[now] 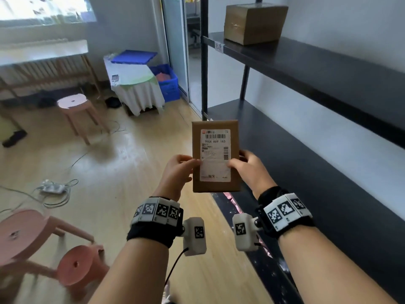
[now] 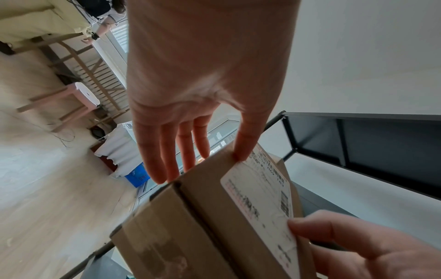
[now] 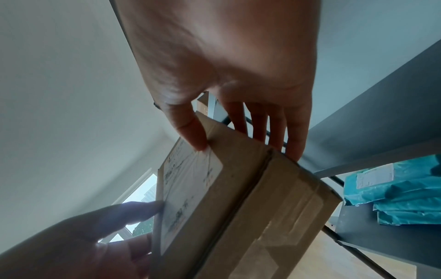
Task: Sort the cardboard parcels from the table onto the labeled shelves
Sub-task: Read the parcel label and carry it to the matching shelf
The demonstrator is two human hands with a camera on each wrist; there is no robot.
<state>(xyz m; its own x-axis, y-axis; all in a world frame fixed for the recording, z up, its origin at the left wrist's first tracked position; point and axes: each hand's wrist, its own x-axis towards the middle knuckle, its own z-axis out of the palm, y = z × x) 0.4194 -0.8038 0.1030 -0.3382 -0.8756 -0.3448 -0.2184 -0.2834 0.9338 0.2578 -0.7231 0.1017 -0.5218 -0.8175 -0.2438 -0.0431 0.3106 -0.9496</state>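
I hold a flat cardboard parcel [image 1: 215, 137] upright in front of me, its white shipping label [image 1: 215, 150] facing me. My left hand [image 1: 178, 170] pinches its left edge, thumb on the front, fingers [image 2: 164, 160] behind. My right hand [image 1: 246, 166] pinches the right edge the same way, thumb on the label. The parcel [image 2: 214, 217] fills the wrist views, its taped end [image 3: 274, 217] toward the cameras. A black shelf unit [image 1: 306, 69] stands at my right. A bigger cardboard box [image 1: 255, 23] sits on its upper shelf.
A white tag [image 1: 219, 47] is stuck on the upper shelf's front edge. Teal plastic mailers [image 3: 401, 194] lie on a lower shelf. Pink stools [image 1: 75, 108] [image 1: 26, 233], cables, a cloth-covered table [image 1: 135, 84] and blue crates [image 1: 167, 82] stand on the wooden floor at left.
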